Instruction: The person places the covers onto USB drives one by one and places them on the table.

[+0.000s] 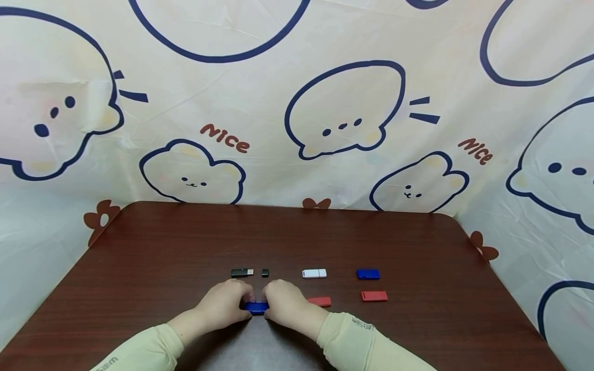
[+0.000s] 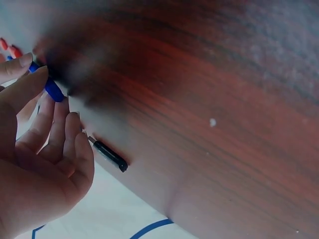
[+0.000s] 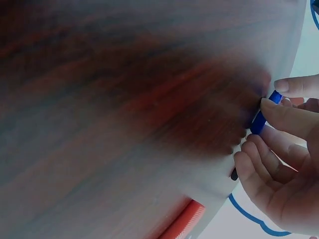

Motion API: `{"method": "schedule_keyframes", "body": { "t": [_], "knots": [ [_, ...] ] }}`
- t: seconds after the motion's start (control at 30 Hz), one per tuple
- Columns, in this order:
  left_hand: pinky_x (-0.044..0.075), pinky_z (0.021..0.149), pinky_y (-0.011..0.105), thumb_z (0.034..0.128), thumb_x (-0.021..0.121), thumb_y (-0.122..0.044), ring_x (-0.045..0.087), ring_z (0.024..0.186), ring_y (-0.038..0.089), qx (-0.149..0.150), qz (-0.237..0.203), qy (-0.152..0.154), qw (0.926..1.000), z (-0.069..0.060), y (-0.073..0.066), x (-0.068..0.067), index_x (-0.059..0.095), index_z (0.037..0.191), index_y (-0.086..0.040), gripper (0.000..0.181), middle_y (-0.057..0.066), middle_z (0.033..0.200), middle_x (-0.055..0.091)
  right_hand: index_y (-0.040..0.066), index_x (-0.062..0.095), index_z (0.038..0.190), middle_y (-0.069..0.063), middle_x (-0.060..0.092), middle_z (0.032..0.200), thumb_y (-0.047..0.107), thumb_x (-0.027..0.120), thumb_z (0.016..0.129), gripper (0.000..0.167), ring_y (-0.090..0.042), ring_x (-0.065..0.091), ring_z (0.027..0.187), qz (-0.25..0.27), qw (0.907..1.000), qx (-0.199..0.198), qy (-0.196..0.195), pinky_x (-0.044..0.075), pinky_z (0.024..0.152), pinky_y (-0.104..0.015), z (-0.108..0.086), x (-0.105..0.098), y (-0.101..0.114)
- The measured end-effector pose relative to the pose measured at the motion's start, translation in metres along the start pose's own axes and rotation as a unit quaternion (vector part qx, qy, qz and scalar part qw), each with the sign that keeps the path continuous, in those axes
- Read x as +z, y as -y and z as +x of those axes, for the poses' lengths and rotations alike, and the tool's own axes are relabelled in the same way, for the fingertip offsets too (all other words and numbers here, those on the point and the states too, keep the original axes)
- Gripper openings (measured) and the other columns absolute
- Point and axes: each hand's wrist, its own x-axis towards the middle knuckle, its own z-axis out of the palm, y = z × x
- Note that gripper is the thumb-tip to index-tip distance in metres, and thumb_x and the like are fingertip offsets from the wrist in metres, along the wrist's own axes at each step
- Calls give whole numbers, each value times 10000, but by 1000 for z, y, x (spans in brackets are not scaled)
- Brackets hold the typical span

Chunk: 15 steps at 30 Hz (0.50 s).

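Observation:
A blue USB flash drive [image 1: 257, 308] lies between my two hands near the front of the table. My left hand [image 1: 226, 305] pinches its left end with thumb and fingers, and my right hand [image 1: 290, 306] pinches the right end. From the left wrist, the blue flash drive [image 2: 55, 91] shows between the thumb and fingertips of the left hand [image 2: 45, 154]. In the right wrist view the right hand [image 3: 286, 164] grips the same blue flash drive [image 3: 258, 123]. Whether its cap is seated cannot be told.
Behind the hands lie a black flash drive [image 1: 238, 273] with bare metal plug, its separate black cap [image 1: 265, 273], a white flash drive [image 1: 314, 273] and another blue one [image 1: 368, 274]. A red flash drive [image 1: 320, 302] is partly behind the right wrist; another red one [image 1: 374, 296] lies farther right.

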Motion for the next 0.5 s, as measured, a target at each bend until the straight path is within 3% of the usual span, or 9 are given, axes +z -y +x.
{"method": "schedule_keyframes", "body": {
  "t": [0.5],
  "knots": [
    [408, 595, 253, 614, 804, -125, 462, 696, 35, -11, -61, 47, 10000, 2, 2, 2, 600, 709, -186, 232, -123, 698, 534, 153, 643, 674, 81, 552, 635, 170, 808, 666, 166, -13, 438, 571, 1, 10000, -16, -87, 370, 508, -186, 1, 2, -1]
  ]
}}
